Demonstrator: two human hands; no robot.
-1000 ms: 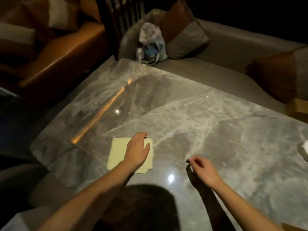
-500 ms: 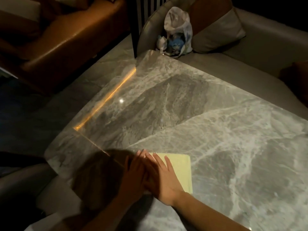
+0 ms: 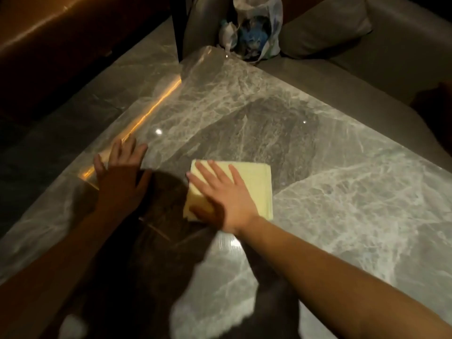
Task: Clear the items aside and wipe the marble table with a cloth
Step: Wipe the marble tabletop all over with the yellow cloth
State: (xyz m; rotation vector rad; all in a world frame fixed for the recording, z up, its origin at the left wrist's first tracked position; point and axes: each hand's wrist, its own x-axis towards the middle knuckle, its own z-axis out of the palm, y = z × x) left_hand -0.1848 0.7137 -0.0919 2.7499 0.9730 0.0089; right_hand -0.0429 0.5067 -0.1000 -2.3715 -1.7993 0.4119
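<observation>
Cloth (image 3: 254,184) lies folded near the left edge of the tabletop (image 3: 342,192). Right hand (image 3: 227,199) presses flat on it, fingers spread apart. Left hand (image 3: 122,172) lies flat and holds nothing. It looks soft and light, so push from the top.

Pale yellow cloth (image 3: 247,182), folded into a neat square, lies flat on the marble table (image 3: 342,192) right under the right hand (image 3: 225,194); its far and right edges stick out beyond the spread fingers, its near-left corner peeks out by the thumb. The table is grey with white veining, glossy, catching light spots; its left edge runs under the flat left hand (image 3: 122,177).
</observation>
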